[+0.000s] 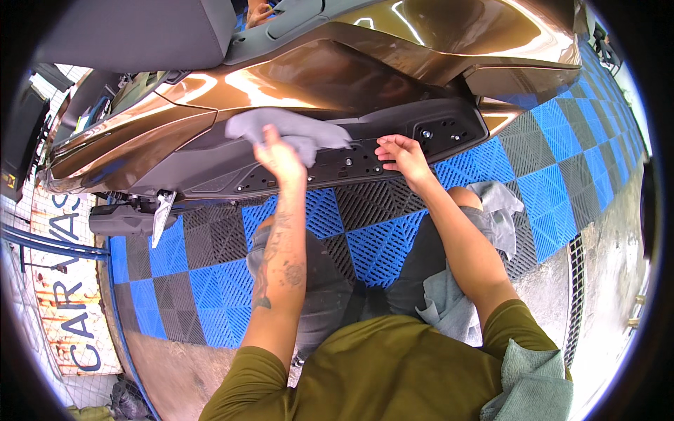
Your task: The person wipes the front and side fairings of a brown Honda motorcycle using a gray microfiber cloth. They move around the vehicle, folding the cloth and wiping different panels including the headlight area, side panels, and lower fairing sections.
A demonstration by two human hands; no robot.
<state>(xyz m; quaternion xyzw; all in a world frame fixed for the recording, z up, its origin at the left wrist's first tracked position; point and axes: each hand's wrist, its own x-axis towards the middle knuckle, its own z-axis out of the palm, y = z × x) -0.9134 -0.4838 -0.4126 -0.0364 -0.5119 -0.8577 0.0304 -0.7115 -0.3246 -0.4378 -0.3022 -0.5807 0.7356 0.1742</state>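
A bronze-brown motor scooter (316,68) stands side-on before me. My left hand (279,158) holds a grey cloth (289,129) against the lower body, just above the black footboard (329,163). The cloth is bunched and looks slightly blurred. To its right, my right hand (403,158) hovers at the footboard with fingers loosely bent and nothing visible in them. Whether its fingertips touch the board I cannot tell. Bolt heads and small holes show along the footboard, with a bright bolt (426,134) near its right end.
More grey cloths lie on my right knee (497,210), on my lap (450,305) and over my right sleeve (532,384). Another person's hand (259,13) shows beyond the seat (137,34). Blue and black grating tiles (387,247) cover the floor. A metal passenger footrest (162,218) juts out at left.
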